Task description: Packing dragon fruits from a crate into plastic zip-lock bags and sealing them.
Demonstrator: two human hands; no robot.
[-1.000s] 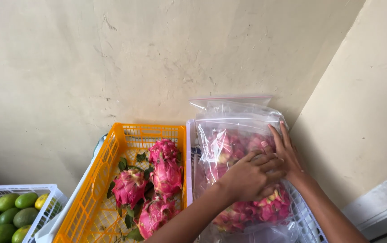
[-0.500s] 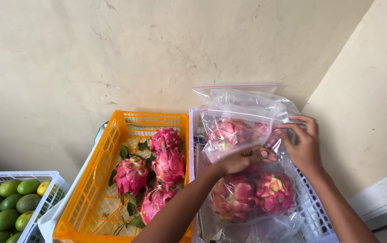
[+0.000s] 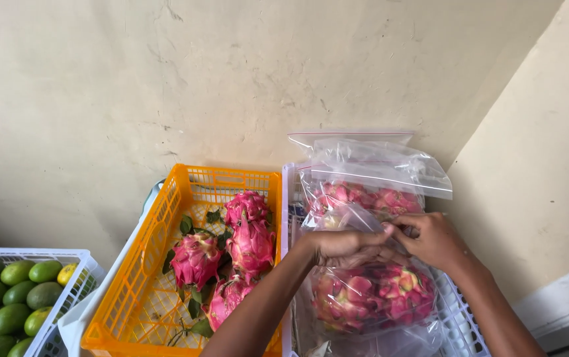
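Cream plaster walls meet in a corner behind the crates; surface scuffed and stained. Left hand [image 3: 345,246] and right hand [image 3: 430,239] sit close together, fingertips nearly meeting, both closed in a pinch on the gathered top of a clear plastic bag [image 3: 374,297]. That bag lies directly under the hands inside a white crate [image 3: 460,317] and holds pink dragon fruits, at least two visible through the film. Just beyond the hands, toward the wall, a second clear bag [image 3: 370,188] of pink fruit stands in the same crate, its zip strip with a red line uppermost; a further bag edge shows behind it. Beside the left hand, touching the white crate's side, an orange crate [image 3: 165,218] holds loose dragon fruits [image 3: 248,244] with green leaves, four or so. Well beyond the left forearm, at the frame's lower edge, another white crate [image 3: 76,264] carries green mangoes [image 3: 13,291], one yellowish. Both forearms enter from the bottom of the view
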